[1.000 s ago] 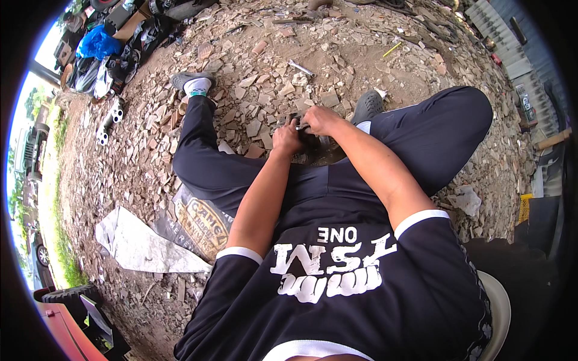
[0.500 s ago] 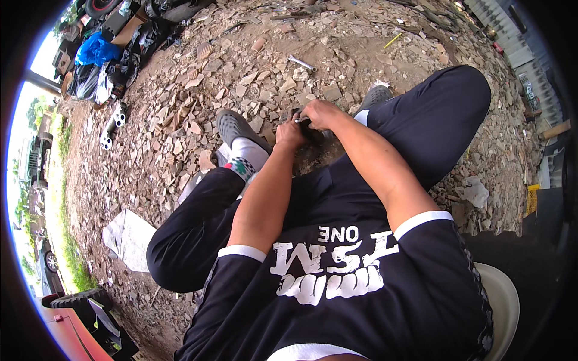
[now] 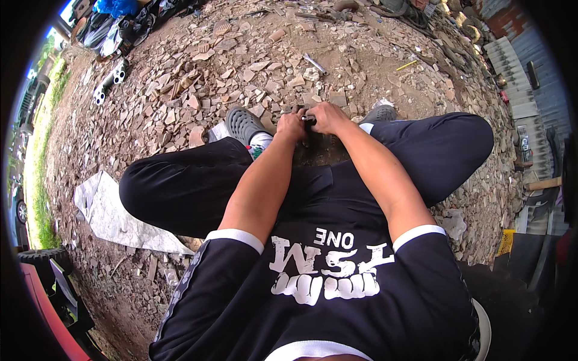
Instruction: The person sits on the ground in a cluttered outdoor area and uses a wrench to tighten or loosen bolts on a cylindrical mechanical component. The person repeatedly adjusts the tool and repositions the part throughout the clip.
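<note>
My left hand (image 3: 291, 126) is closed on a dark metal part (image 3: 310, 132) between my feet; much of the part is hidden by my hands and the shadow below them. My right hand (image 3: 326, 117) is closed at the top of the same part, by a small silver piece (image 3: 306, 118), too small to name. Both forearms reach up from my black short sleeves over my crossed legs. A grey clog (image 3: 242, 124) is beside my left hand and another (image 3: 380, 113) beyond my right hand.
Broken tile rubble (image 3: 168, 120) surrounds me, with a wrench (image 3: 313, 64), a yellow stick (image 3: 406, 65), a metal pipe fitting (image 3: 110, 82) and a white sheet (image 3: 111, 210). Bags (image 3: 110, 28) lie upper left, a red vehicle (image 3: 47, 310) lower left, corrugated panels (image 3: 512, 78) along the right.
My left leg has folded inward, bringing its clog near my left hand, and my right knee has lowered. My hands stay closed together on the part. The view has shifted slightly.
</note>
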A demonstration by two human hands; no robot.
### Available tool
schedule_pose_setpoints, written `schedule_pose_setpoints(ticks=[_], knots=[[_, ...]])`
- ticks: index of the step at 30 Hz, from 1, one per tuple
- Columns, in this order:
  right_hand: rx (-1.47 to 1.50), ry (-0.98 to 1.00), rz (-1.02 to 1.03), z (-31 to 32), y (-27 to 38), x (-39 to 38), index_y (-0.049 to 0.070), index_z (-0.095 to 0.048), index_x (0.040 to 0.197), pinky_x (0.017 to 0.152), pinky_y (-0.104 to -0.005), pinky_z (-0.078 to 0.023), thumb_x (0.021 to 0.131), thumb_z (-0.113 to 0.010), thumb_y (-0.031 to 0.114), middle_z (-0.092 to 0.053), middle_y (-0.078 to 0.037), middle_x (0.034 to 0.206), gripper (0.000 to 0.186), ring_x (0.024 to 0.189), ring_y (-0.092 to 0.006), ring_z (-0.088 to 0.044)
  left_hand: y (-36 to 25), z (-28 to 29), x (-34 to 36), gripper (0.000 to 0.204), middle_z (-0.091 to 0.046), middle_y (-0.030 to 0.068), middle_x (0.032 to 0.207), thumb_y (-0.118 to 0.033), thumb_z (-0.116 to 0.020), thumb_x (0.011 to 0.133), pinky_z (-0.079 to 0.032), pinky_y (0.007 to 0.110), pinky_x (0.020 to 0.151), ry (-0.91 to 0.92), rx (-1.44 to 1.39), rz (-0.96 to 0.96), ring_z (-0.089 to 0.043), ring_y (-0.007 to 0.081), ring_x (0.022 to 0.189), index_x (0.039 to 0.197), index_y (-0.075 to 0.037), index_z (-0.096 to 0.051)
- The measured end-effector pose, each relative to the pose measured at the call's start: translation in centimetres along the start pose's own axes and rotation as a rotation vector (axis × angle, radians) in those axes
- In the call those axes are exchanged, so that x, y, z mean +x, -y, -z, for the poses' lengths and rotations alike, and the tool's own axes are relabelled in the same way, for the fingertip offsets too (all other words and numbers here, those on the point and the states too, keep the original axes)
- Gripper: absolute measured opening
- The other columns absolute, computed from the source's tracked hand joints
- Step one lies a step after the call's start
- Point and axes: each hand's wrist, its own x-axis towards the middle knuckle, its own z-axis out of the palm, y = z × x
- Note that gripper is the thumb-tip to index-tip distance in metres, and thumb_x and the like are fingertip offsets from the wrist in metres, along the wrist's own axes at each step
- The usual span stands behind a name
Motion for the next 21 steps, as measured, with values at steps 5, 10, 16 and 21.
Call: schedule_pose_setpoints(ticks=[5,10,16,21], knots=[[0.011,-0.111,0.033,-1.1,-0.7,-0.6,0.019,-0.072,0.114,0.091,-0.0445,-0.055,0.072,-0.076,0.025,-0.070,-0.012,0.110,0.042,0.103,-0.0346,-0.067,-0.8,1.1,-1.8,0.113,-0.043,0.0141,0.152,-0.039,-0.095,0.048,-0.053,0.043,0.098,-0.060,0.006,-0.075,-0.063,0.0351,0.117,0.144,-0.012,-0.043],[-0.007,-0.096,0.111,-0.6,0.0,-0.7,0.013,-0.073,0.112,0.090,-0.0445,-0.055,0.071,-0.079,0.024,-0.069,-0.014,0.108,0.043,0.102,-0.0354,-0.066,-0.1,1.2,-1.6,0.109,-0.049,0.0150,0.147,-0.040,-0.094,0.048,-0.052,0.041,0.099,-0.056,0.003,-0.121,-0.063,0.0322,0.118,0.141,-0.012,-0.046],[-0.031,-0.084,0.230,-0.8,-0.8,0.3,0.011,-0.072,0.105,0.087,-0.0443,-0.056,0.071,-0.077,0.022,-0.069,-0.013,0.104,0.036,0.098,-0.0357,-0.067,0.7,1.9,-0.8,0.093,-0.065,0.0138,0.128,-0.049,-0.088,0.057,-0.050,0.041,0.101,-0.007,0.001,-0.178,-0.062,0.0287,0.118,0.135,-0.012,-0.053],[-0.065,-0.086,0.266,-1.4,-1.1,0.8,0.008,-0.071,0.101,0.087,-0.0439,-0.056,0.071,-0.076,0.019,-0.069,-0.013,0.109,0.032,0.099,-0.0360,-0.067,0.7,3.3,-1.0,0.092,-0.066,0.0122,0.126,-0.050,-0.086,0.060,-0.052,0.042,0.096,0.001,-0.006,-0.199,-0.064,0.0307,0.115,0.139,-0.018,-0.052]])
